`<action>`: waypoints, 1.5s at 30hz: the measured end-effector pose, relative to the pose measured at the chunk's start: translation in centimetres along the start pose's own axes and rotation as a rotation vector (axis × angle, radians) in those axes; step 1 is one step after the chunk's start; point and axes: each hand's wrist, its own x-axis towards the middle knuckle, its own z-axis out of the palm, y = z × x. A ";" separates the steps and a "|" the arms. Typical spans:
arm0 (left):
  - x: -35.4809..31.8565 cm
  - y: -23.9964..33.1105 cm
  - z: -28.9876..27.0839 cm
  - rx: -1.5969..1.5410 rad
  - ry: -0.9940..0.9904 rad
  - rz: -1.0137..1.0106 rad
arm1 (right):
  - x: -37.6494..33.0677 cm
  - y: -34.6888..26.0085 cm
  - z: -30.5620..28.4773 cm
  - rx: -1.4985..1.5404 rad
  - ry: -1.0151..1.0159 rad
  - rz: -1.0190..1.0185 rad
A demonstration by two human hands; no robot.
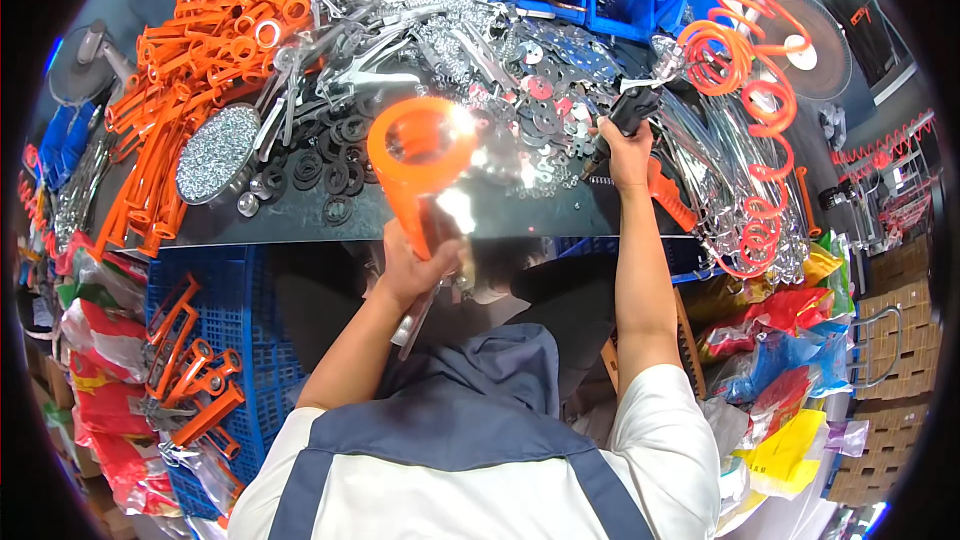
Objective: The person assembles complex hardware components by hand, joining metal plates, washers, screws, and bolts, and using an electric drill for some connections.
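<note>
Reading this with 12 o'clock as straight ahead from the middle of the view: the left hand [420, 265] is closed around the lower shank of an orange ring-ended handle [408, 188], which sits at about 11 o'clock, lifted in front of the desk [300, 220] edge. Ring end is up and facing the wearer, probably so the working end stays unobstructed. There's a shiny metal strip [410, 325] poking out below that fist too, but it's glary and blurred, so I can't tell if it's attached or just held alongside. Over between 1 and 2, the right hand [627, 152] is wrapped snugly around a black power driver [636, 108], slanted with its slim end towards 7. The orange coiled hose [735, 48] hangs around 2, which I'd guess keeps the line on the driver's side and away from the left hand. Loose stock looks sorted by kind: orange handle pile [210, 65] at 10, black rings [338, 175] nearer in on the same bearing, metal bowl [240, 186] of tiny silver bits between 9 and 10, likely so they don't scatter. Blue bins [548, 8] line the back from 12 to 1, seemingly out of the way of the elbows but within reach.
</note>
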 end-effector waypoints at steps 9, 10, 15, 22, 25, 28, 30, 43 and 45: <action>0.2 -0.2 0.4 -0.051 -0.003 -0.003 | 0.3 -3.1 -0.6 0.076 0.112 -0.156; 0.1 -0.1 0.5 -0.052 -0.009 -0.010 | 0.7 -2.7 -0.6 0.050 0.116 -0.176; 0.0 0.2 1.1 -0.116 0.125 -0.028 | -0.9 -3.6 1.5 -0.016 0.047 -0.003; 0.7 -0.7 0.1 -0.029 -0.042 -0.016 | 0.3 0.1 0.2 -0.208 0.123 -0.226; 0.7 -0.3 0.2 -0.049 -0.063 -0.164 | 0.4 -3.1 1.3 0.070 0.150 -0.175; 0.8 -1.5 -1.1 0.140 -0.146 -0.056 | 0.1 -14.1 4.4 0.422 0.017 -0.185; 0.9 -1.6 -1.2 0.173 -0.194 -0.036 | -0.1 -21.3 6.5 0.570 -0.092 -0.252; 1.2 -1.4 -0.4 0.022 -0.164 -0.048 | -4.4 -29.8 16.2 0.114 -0.473 -0.361; 1.0 -0.8 -0.2 -0.037 -0.141 -0.113 | -4.5 -29.8 16.2 0.176 -0.470 -0.294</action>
